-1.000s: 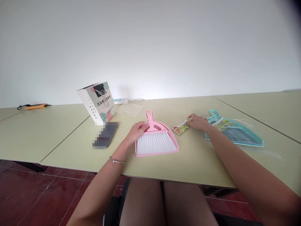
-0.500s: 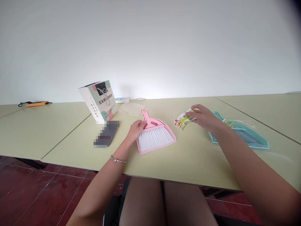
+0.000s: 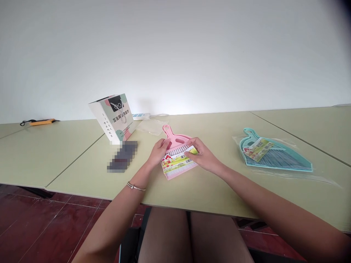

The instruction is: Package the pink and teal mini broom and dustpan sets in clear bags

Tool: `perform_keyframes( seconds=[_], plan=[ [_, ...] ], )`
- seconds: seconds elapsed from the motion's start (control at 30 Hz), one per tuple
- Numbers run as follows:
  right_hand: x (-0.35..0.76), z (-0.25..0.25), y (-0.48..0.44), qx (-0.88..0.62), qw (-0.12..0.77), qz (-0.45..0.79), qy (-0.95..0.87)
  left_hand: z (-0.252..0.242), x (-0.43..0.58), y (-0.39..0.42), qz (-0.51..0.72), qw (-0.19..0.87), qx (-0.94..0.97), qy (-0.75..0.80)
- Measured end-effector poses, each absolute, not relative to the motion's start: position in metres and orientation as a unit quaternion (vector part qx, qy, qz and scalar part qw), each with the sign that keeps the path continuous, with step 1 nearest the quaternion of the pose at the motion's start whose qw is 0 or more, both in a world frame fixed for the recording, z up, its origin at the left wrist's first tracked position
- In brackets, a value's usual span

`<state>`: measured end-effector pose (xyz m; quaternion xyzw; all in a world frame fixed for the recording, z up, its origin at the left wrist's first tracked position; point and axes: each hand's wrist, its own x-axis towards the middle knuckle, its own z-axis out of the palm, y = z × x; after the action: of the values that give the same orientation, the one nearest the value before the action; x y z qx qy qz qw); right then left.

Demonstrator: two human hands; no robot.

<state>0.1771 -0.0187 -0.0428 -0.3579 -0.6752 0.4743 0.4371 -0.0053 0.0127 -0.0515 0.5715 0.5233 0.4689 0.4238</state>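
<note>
A pink dustpan with a white-bristled brush nested in it (image 3: pixel 175 141) lies on the table in front of me, its handle pointing away. My left hand (image 3: pixel 157 153) grips its left edge, thumb on top. Between the thumb and fingers of my right hand (image 3: pixel 201 155) is a printed card label (image 3: pixel 175 163), green and white with red mushroom houses. The label lies across the bristles and covers much of them. Over to the right sits a teal dustpan and brush set (image 3: pixel 287 155) in clear plastic wrapping, with a similar label on it.
A patterned paper bag (image 3: pixel 117 118) stands at the back left, with a dark, pixelated flat object (image 3: pixel 123 157) before it. Beside the bag lies a clear plastic sheet (image 3: pixel 152 126). An orange item with a black strap (image 3: pixel 42 122) rests at the far left near the wall.
My right hand has brought the label leftward from beside the teal set onto the pink brush's bristles. The teal set is now uncovered. My left hand keeps its grip on the pink dustpan.
</note>
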Motion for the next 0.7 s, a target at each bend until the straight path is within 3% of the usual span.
perform_keyframes(
  seconds=[0.3,0.5,0.57,0.7],
  plan=[
    [0.187,-0.044,-0.011,-0.474,0.425,0.347,-0.689,-0.042,-0.008,0.007,0.457,0.494,0.555,0.489],
    [0.185,-0.050,-0.010,-0.459,0.411,0.304,-0.727,-0.042,-0.011,0.004,0.414,0.522,0.591,0.456],
    [0.188,-0.049,-0.009,-0.460,0.441,0.259,-0.726,-0.042,-0.011,0.004,0.425,0.526,0.578,0.457],
    [0.201,-0.034,-0.005,-0.488,0.601,0.132,-0.619,-0.041,-0.006,0.006,0.488,0.533,0.521,0.455]
  ],
)
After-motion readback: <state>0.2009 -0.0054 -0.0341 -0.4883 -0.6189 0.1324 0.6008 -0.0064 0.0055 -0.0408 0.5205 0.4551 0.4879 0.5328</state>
